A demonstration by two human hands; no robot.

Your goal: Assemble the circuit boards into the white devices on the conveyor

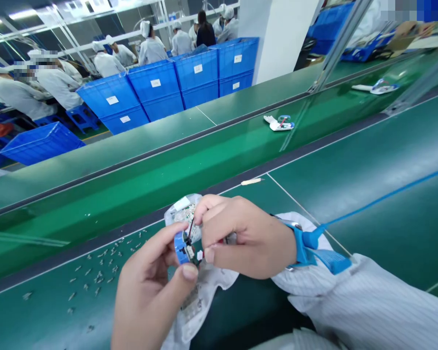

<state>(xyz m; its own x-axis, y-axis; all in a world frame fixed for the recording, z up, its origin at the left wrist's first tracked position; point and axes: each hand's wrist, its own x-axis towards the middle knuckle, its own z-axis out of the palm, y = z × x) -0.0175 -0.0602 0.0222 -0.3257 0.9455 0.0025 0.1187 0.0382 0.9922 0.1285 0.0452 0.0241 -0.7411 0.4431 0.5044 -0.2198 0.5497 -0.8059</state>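
Observation:
My left hand (156, 282) grips a small round blue part (181, 248) between thumb and fingers, with a green circuit board and a white connector (200, 255) on its inner side. Close beside it, my right hand (241, 236) is closed, its thumb and fingertips pinching a thin wire (191, 231) that runs to the blue part. Something red shows partly inside the right fist; most of it is hidden. Behind the fingers lies a clear plastic bag (172, 209) of small white pieces. A blue wrist strap (310, 248) with a cord circles my right wrist.
Many tiny metal pieces (98, 277) lie scattered on the green bench at left. A thin tool with a pale handle (251, 182) rests near the bench edge. White housings with wires (279, 123) sit on the green conveyor (160, 180). Blue bins (155, 82) and seated workers are beyond.

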